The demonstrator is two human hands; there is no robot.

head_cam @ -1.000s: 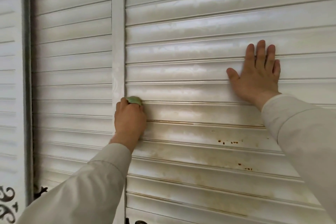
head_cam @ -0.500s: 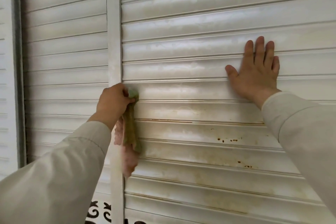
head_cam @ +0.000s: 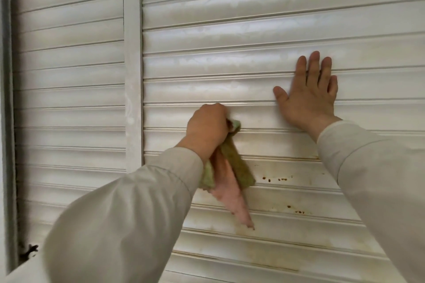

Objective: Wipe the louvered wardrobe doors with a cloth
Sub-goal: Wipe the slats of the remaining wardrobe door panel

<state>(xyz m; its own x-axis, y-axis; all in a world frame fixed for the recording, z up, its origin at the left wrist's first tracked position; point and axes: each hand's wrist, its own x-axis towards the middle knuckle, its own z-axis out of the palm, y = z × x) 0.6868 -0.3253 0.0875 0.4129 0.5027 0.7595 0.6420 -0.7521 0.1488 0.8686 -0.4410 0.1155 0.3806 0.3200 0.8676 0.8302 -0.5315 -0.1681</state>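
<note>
A white louvered wardrobe door point(head_cam: 230, 37) fills most of the view, its lower slats yellowed and dotted with brown specks. My left hand point(head_cam: 208, 130) grips a green and pink cloth point(head_cam: 230, 174) against a slat in the middle of the door; the cloth's loose end hangs down below my fist. My right hand point(head_cam: 308, 96) lies flat on the slats to the right, fingers straight and pointing up.
A white vertical stile point(head_cam: 133, 64) edges the door on its left. Beyond the stile a second louvered door point(head_cam: 69, 76) sits further back, with a dark gap along its left edge.
My left hand has slid with the cloth from the stile rightward along the slat toward my right hand. The cloth now hangs loose below the fist. My right hand has stayed put.
</note>
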